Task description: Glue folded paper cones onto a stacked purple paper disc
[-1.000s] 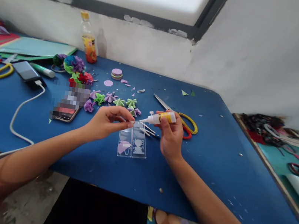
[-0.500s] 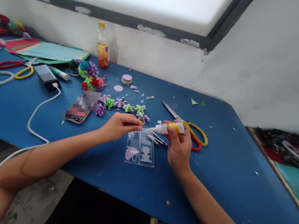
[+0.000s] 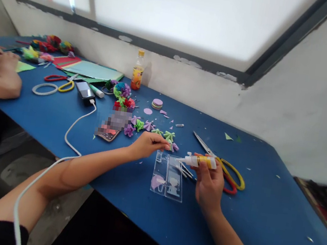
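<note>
i noted left hand (image 3: 147, 145) had drawn away from nozzle, fingertips pinched on small piece near folded paper bits (image 3: 162, 133). right hand (image 3: 209, 183) stayed clamped on glue bottle (image 3: 200, 160), tip over clear plastic sheet (image 3: 169, 176) between hands. gluing looked paused.

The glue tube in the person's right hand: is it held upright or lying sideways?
Sideways. The glue tube lies nearly level in the right hand, its white tip pointing left toward the left hand.
</note>
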Demonstrator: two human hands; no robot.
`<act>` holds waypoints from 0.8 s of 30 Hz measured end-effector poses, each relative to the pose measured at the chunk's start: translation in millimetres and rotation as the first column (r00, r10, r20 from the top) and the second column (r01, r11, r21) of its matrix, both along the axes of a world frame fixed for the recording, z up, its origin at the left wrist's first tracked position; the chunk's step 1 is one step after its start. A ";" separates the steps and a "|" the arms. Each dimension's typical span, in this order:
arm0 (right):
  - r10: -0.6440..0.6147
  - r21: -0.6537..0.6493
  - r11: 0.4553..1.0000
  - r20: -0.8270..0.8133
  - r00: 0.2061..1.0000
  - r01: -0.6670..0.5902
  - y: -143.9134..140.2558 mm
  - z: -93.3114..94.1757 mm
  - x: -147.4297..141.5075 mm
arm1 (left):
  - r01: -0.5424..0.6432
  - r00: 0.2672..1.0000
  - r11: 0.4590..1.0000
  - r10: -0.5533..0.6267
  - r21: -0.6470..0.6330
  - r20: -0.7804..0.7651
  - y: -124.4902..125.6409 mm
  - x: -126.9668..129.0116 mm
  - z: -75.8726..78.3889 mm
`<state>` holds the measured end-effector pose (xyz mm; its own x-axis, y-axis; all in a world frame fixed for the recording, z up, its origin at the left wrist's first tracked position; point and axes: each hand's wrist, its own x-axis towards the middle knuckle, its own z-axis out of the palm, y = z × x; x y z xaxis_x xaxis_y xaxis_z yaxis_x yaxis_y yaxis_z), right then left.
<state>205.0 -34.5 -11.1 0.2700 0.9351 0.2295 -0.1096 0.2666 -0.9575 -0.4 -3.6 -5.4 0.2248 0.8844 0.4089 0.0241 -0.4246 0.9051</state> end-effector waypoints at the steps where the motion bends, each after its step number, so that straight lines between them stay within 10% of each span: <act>1: -0.003 -0.003 1.000 0.002 1.000 0.003 0.5 0.3 -0.1 | -0.007 1.000 1.000 0.007 0.008 0.007 0.8 -0.5 -0.2; 15: -0.043 -0.043 0.998 -0.024 0.999 0.042 4.6 1.5 -3.7 | -0.145 0.988 0.988 0.148 -0.043 0.054 12.5 -7.0 1.9; 20: -0.040 -0.023 0.999 0.002 0.999 0.040 4.9 0.5 0.4 | -0.108 0.892 0.993 0.118 0.048 -0.436 19.4 -16.3 14.8; 24: -0.035 -0.009 0.999 0.028 0.999 0.035 4.1 0.4 5.8 | -0.270 0.737 0.955 0.286 0.122 -0.613 54.6 -43.6 54.5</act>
